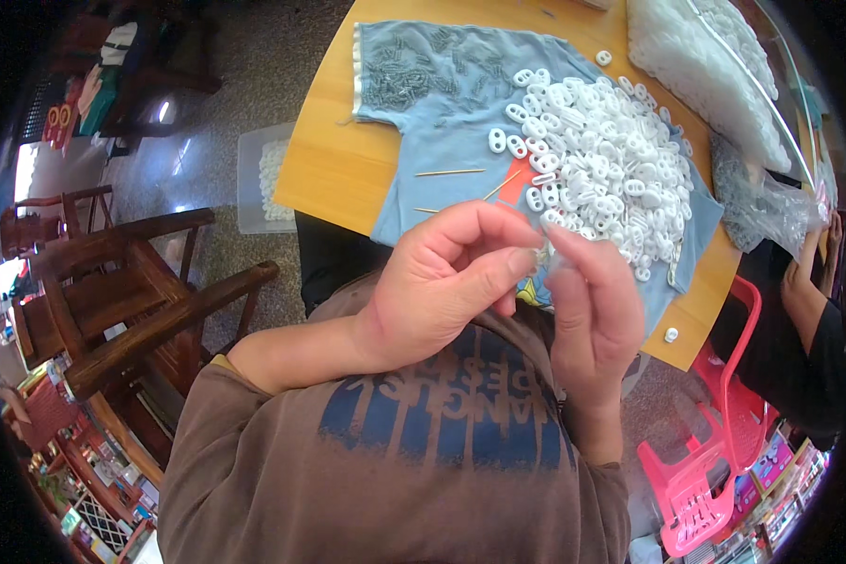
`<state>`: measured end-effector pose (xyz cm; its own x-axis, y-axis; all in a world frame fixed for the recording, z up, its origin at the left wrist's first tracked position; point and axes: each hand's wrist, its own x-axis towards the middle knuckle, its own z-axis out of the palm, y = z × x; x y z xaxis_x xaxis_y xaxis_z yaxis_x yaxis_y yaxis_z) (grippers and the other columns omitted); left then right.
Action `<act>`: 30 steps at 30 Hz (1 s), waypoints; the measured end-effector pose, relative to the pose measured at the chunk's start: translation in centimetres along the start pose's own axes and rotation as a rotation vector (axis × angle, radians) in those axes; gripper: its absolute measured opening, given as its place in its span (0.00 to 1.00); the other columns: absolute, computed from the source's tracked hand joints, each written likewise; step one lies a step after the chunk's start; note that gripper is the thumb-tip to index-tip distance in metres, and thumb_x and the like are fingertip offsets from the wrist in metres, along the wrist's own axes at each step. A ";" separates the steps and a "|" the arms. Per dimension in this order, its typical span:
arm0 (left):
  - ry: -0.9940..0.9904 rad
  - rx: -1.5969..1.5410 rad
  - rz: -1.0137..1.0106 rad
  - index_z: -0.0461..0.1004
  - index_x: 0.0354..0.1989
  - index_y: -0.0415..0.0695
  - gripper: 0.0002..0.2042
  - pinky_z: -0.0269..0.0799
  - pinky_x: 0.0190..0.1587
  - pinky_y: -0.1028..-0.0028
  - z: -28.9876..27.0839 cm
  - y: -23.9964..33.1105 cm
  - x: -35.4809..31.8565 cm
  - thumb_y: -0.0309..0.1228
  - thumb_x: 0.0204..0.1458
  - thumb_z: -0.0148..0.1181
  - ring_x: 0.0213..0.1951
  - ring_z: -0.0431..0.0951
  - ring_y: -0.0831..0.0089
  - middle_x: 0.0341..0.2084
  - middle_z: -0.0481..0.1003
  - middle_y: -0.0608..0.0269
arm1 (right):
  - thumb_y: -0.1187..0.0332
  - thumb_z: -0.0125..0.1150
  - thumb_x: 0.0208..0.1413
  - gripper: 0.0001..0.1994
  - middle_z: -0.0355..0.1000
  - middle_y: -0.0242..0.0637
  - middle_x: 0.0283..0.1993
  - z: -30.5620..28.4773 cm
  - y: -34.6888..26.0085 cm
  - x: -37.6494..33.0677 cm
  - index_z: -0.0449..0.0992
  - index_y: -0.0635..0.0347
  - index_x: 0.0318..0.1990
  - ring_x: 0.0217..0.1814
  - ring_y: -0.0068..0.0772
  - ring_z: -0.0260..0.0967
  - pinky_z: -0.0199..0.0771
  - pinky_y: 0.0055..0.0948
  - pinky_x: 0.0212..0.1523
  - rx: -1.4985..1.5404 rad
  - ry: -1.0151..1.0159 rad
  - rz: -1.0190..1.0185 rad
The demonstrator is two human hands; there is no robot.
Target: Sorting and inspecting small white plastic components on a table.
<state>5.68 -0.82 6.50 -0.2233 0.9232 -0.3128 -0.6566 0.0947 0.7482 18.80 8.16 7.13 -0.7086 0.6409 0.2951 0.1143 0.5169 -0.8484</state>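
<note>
My left hand and my right hand are raised close together in front of my chest, above the near edge of a blue T-shirt spread on the table. The fingertips of both hands are pinched and almost meet. Whatever small piece they hold is hidden or too tiny to name. Just beyond them lies a big heap of white oval plastic pieces with two holes, like cord locks. Thin wooden toothpicks rest on the shirt left of the heap. Small metal springs are piled at the shirt's far left.
The yellow wooden table also bears a large clear bag of white pieces and a plastic bag of grey pieces. A tub stands on the floor at left, near wooden chairs. Right: a pink chair and another person's arm.
</note>
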 end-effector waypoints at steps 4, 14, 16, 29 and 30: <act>0.016 -0.006 -0.044 0.68 0.40 0.39 0.07 0.69 0.29 0.84 0.1 0.2 -0.1 0.24 0.54 0.51 0.26 0.70 0.83 0.31 0.71 0.66 | 0.79 0.54 0.49 0.13 0.72 0.40 0.36 0.3 0.1 0.0 0.71 0.66 0.44 0.28 0.33 0.66 0.65 0.26 0.31 0.003 -0.021 -0.011; -0.063 -0.039 -0.024 0.66 0.45 0.37 0.10 0.72 0.34 0.79 0.3 0.6 -0.3 0.22 0.55 0.48 0.30 0.74 0.77 0.35 0.72 0.59 | 0.75 0.49 0.57 0.10 0.66 0.35 0.38 0.6 -0.6 -0.7 0.64 0.66 0.46 0.36 0.19 0.63 0.64 0.18 0.38 0.719 0.101 0.334; -0.077 -0.031 -0.017 0.65 0.46 0.37 0.11 0.72 0.34 0.79 0.2 0.4 -0.3 0.22 0.55 0.48 0.30 0.74 0.77 0.36 0.72 0.59 | 0.75 0.49 0.57 0.09 0.67 0.36 0.36 0.6 -0.4 -0.6 0.65 0.66 0.44 0.34 0.21 0.64 0.64 0.19 0.35 0.515 0.092 0.235; -0.095 -0.060 -0.017 0.63 0.50 0.38 0.14 0.72 0.35 0.80 0.8 0.7 -0.3 0.23 0.55 0.49 0.31 0.74 0.77 0.37 0.72 0.58 | 0.74 0.54 0.52 0.14 0.69 0.39 0.33 0.6 0.6 -0.3 0.68 0.66 0.47 0.29 0.32 0.65 0.66 0.27 0.29 0.097 0.114 -0.177; -0.097 -0.058 -0.018 0.63 0.50 0.38 0.14 0.72 0.35 0.80 0.8 0.7 -0.3 0.23 0.55 0.49 0.31 0.74 0.77 0.37 0.72 0.58 | 0.74 0.55 0.51 0.14 0.69 0.39 0.33 0.6 0.5 -0.2 0.68 0.66 0.47 0.29 0.32 0.65 0.67 0.26 0.29 0.097 0.119 -0.191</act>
<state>5.89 -0.77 7.60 -0.1424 0.9534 -0.2659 -0.7013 0.0924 0.7069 18.62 7.96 6.36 -0.6233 0.6023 0.4987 -0.0854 0.5815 -0.8090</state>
